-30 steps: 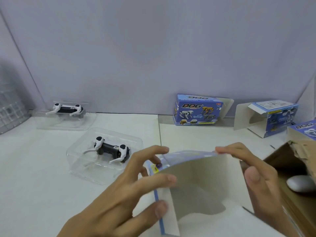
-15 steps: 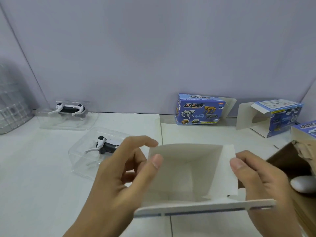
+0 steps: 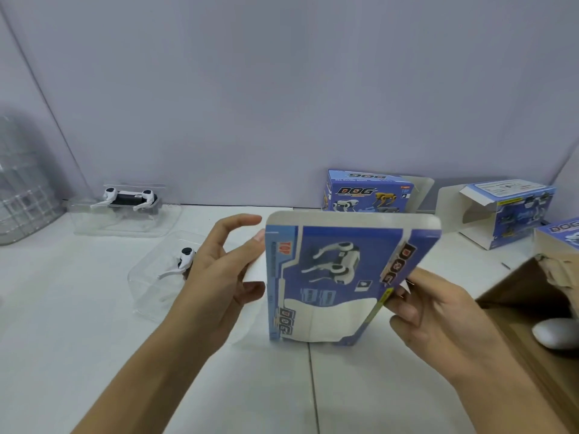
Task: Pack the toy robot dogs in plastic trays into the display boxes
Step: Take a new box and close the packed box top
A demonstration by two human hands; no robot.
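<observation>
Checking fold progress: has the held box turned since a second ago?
Yes. The held box now shows its printed blue face, not its white inside, and stands upright in front of the closed box by the wall.

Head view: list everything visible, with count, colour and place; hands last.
held display box: 1, blue and white, centre, between both hands
standing display box: 1, blue, by the back wall
open display box: 1, blue and white, back right, on its side
toy robot dogs in plastic trays: 2, white and black in clear trays, far left and near left
cardboard carton: 1, brown, right edge
table: 1, white
left hand: grips the held display box's left flap
right hand: holds its right edge
</observation>
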